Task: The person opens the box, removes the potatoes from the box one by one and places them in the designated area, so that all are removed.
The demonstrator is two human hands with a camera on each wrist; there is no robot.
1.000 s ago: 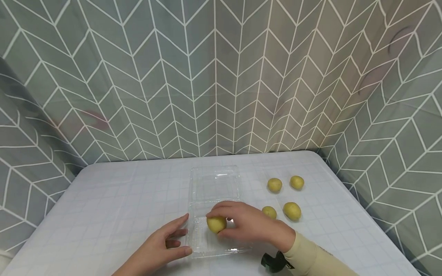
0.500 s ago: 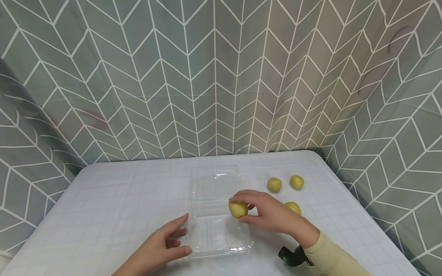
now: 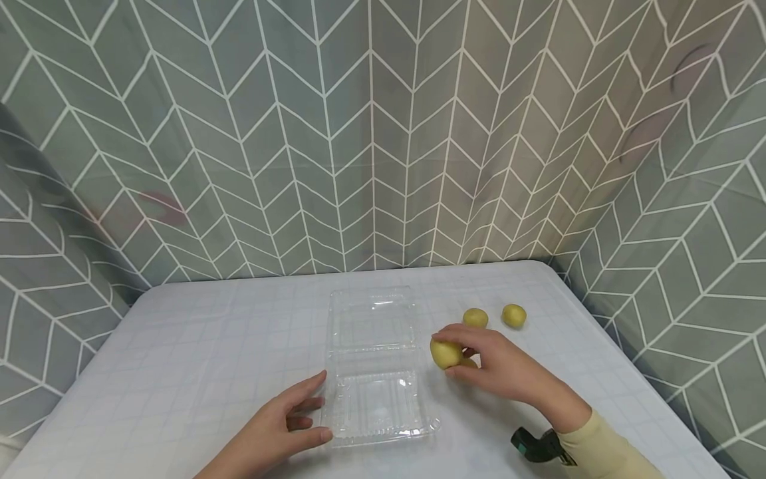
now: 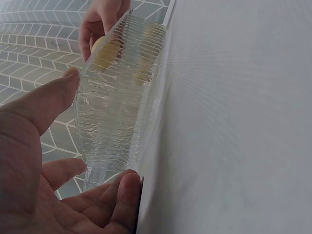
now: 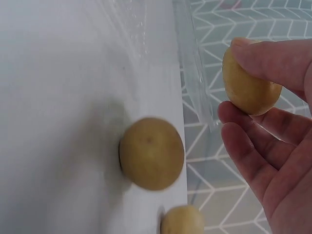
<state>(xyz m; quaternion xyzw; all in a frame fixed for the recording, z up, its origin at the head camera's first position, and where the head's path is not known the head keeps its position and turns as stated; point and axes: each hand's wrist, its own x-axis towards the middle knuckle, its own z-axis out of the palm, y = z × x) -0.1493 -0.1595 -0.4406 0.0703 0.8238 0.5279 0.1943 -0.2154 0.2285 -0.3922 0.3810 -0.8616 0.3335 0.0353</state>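
My right hand (image 3: 499,362) pinches a yellow potato (image 3: 445,354) between thumb and fingers, just right of a clear plastic clamshell box (image 3: 383,402). The box lies unfolded, lid (image 3: 372,319) at the far side. In the right wrist view the held potato (image 5: 249,87) is off the table, with another potato (image 5: 152,153) resting below. My left hand (image 3: 278,422) stays at the box's left side; in the left wrist view the thumb (image 4: 56,100) and fingertips touch its rim. One potato (image 3: 469,363) peeks out partly hidden behind the held one.
Two potatoes, one nearer the box (image 3: 475,317) and one farther right (image 3: 514,316), rest on the white-clothed table (image 3: 209,352). A patterned curtain (image 3: 371,133) encloses the back and sides. A black wrist camera (image 3: 535,444) hangs under the right sleeve.
My right hand has carried the potato from over the box's near half out to the right, past its edge. The left hand and the box have kept their places.
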